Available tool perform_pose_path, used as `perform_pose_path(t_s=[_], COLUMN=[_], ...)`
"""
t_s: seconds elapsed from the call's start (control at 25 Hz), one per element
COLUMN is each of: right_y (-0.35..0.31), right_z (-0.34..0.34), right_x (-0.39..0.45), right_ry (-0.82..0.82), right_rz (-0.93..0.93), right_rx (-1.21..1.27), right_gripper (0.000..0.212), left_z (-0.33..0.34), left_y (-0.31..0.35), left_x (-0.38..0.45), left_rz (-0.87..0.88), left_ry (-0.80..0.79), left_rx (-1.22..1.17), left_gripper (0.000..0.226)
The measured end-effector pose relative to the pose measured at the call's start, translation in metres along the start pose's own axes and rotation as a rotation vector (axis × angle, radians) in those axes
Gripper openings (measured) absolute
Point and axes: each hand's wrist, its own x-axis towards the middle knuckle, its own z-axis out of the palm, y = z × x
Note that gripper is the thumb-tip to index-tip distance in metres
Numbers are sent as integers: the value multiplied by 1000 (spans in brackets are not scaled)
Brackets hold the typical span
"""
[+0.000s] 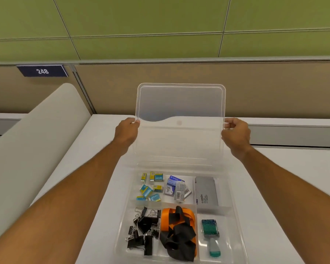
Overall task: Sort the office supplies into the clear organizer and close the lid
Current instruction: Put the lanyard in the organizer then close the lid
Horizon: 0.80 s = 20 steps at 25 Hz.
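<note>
Closing step: left hand (126, 130) and right hand (236, 132) each grip the lid (180, 119), raised at 12 o'clock above the filled organizer (234, 235). Next: lower it squarely.

Lid (180, 103): clear smooth plastic, faintly frosted. Organizer (234, 235): same clear plastic. Binder clips (143, 231): black, probably metal, wire handles shiny. Lanyards (177, 235): woven cloth, matt. Table (95, 168): smooth matt white.

I hold the clear lid (180, 119) raised at twelve o'clock over my filled, open organizer (236, 221).
</note>
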Motion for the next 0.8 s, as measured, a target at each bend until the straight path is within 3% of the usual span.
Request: perform_pose_path(t_s=[0.16, 0.28, 0.48, 0.64, 0.8], right_y=[-18, -30, -35, -23, -3], right_z=[-23, -37, -55, -67, -76], right_x=[-15, -33, -62, -82, -102], right_ry=[48, 9, -41, -92, -134], right_rz=[-69, -89, 174, 275, 313], right_rx=[127, 294, 703, 823, 729], right_gripper=[28, 28, 16, 13, 14], left_z=[-17, -28, -50, -62, -64], left_y=[19, 24, 19, 0, -23], left_x=[-19, -33, -62, -83, -101], left_rz=[5, -10, -75, -78, -54], left_ry=[34, 45, 56, 22, -56], left_rx=[-208, -401, -809, -802, -723], left_gripper=[16, 14, 12, 10, 17])
